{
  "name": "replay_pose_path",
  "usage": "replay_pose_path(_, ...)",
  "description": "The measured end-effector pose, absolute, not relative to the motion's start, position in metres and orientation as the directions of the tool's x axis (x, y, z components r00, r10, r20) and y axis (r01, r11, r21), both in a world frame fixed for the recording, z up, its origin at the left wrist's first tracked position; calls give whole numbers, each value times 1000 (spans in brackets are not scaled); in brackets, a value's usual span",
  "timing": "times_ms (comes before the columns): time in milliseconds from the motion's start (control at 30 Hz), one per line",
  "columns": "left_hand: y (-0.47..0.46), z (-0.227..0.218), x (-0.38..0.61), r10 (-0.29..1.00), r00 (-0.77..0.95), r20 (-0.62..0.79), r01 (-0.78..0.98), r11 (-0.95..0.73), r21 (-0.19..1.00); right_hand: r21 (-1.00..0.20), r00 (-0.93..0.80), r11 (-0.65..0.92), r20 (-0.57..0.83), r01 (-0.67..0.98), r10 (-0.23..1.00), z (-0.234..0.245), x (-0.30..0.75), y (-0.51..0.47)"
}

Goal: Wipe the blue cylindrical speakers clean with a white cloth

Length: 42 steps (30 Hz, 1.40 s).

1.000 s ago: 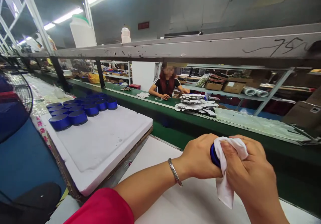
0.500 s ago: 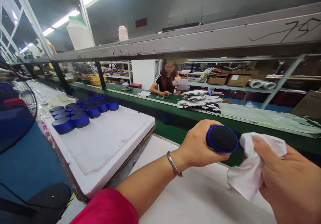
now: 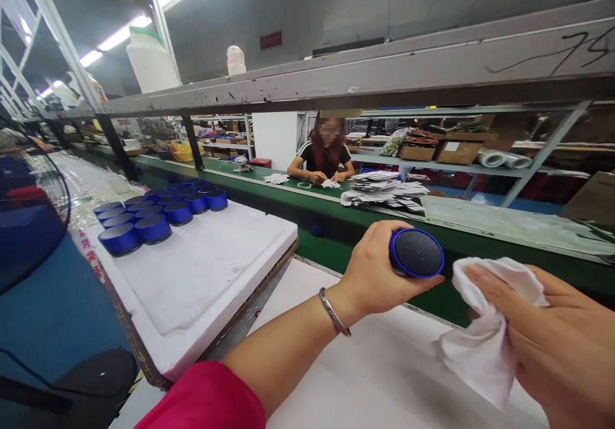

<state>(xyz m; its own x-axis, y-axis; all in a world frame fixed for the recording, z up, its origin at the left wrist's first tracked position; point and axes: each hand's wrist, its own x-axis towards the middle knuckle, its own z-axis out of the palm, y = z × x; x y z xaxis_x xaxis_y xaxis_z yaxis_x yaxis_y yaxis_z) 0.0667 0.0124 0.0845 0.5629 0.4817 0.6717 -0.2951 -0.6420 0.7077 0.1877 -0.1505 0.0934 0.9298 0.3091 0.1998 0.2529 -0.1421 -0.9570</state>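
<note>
A round blue speaker (image 3: 417, 253) with a dark mesh face is gripped in my left hand (image 3: 372, 269), its face tilted toward me. White specks show on the mesh. To its right, my right hand (image 3: 552, 326) pinches a crumpled white cloth (image 3: 490, 346) that hangs down from the fingers. Cloth and speaker are a small gap apart. Both hands are above a white work surface (image 3: 375, 378). On the left, several more blue speakers (image 3: 152, 227) stand in rows on a white foam board (image 3: 216, 275).
A metal shelf (image 3: 336, 93) crosses overhead, carrying white bottles (image 3: 152, 61). Beyond runs a green conveyor belt (image 3: 269, 198) with a stack of white cards (image 3: 384, 191). A co-worker (image 3: 327, 153) sits at its far side. A fan (image 3: 33, 211) stands at left.
My left hand has moved slightly left and up, and the speaker's face has turned more toward me. The cloth has shifted a little. Across the belt, the co-worker's raised hand has come down.
</note>
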Motion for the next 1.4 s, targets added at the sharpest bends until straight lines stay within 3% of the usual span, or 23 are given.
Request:
replay_pose_path(100, 11, 82, 68, 431, 541, 722, -310, -696, 648, -998, 920, -21, 48, 61, 389, 99, 172, -147)
replay_pose_path(200, 12, 79, 69, 359, 483, 799, -368, -744, 557, -999, 884, 35, 6, -12, 468, 106, 159, -142)
replay_pose_path(467, 13, 76, 69, 303, 477, 825, -331, -808, 488, -989, 900, -73, 86, 129, 427, 105, 166, -141)
replay_pose_path(700, 13, 72, 72, 316, 489, 813, -316, -805, 502, -949, 879, -136, 200, 283, 433, 99, 173, -147)
replay_pose_path(800, 11, 71, 73, 360, 542, 759, -275, -778, 565, -916, 878, -173, 273, 362, 392, 102, 176, -148)
replay_pose_path(967, 4, 69, 75, 403, 560, 724, -302, -714, 631, -987, 869, -27, 125, 156, 479, 109, 174, -152)
replay_pose_path(1100, 1, 68, 74, 394, 506, 767, -377, -699, 607, -986, 823, 62, 163, 154, 544, 113, 159, -157)
replay_pose_path(1400, 2, 73, 70, 401, 518, 756, -355, -703, 617, -983, 813, -15, 144, 184, 564, 110, 166, -156)
